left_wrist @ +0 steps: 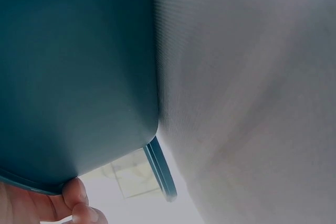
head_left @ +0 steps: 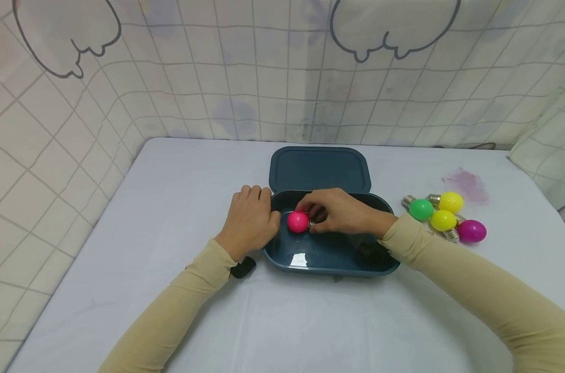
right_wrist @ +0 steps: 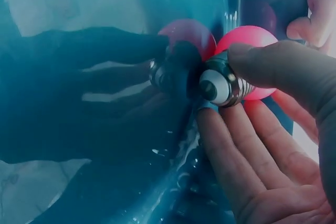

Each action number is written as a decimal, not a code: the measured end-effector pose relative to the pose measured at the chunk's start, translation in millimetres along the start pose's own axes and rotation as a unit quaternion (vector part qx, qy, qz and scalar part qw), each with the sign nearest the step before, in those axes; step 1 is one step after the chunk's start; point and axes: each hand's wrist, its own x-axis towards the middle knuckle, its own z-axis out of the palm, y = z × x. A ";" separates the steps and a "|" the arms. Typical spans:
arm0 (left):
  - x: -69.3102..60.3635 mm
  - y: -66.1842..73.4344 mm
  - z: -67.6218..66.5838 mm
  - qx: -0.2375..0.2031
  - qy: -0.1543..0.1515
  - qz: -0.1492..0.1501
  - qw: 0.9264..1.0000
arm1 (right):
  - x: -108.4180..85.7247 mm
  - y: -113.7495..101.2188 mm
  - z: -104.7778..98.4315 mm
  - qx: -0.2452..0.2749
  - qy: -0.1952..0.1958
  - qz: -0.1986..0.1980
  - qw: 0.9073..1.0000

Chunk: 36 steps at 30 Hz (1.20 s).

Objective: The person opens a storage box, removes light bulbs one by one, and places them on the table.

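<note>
A dark blue-green plastic container [head_left: 310, 261] stands on the table. My left hand [head_left: 252, 223] grips its left wall; in the left wrist view the fingertips [left_wrist: 76, 192] curl at the rim, and the container's outer side fills much of that view. Inside the container, my right hand [head_left: 340, 211] pinches a pink light bulb [head_left: 297, 222] by its metal screw base. The right wrist view shows the thumb on one side of the base and fingers on the other, with the pink globe [right_wrist: 252, 36] facing away. The bulb's reflection shows on the container's shiny floor.
Behind the container lies its flat lid [head_left: 320, 168]. To the right, a green bulb [head_left: 421, 210], yellow bulbs [head_left: 451, 202] and a purple bulb [head_left: 471, 231] lie in a cluster. A faint purple stain [head_left: 466, 184] marks the white tablecloth. Gridded cloth hangs behind and at the sides.
</note>
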 end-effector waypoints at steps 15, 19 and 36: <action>1.4 3.1 -1.9 -0.003 -0.008 -0.001 1.000 | -13.6 -1.7 -3.0 0.002 -0.021 0.010 1.000; 0.9 2.0 -2.1 0.000 -0.011 -0.002 1.000 | -18.5 -1.6 -5.3 0.009 -0.017 0.016 1.000; -0.4 1.9 -1.8 0.005 0.018 0.011 1.000 | -42.9 -10.3 -26.8 0.035 0.040 0.019 0.998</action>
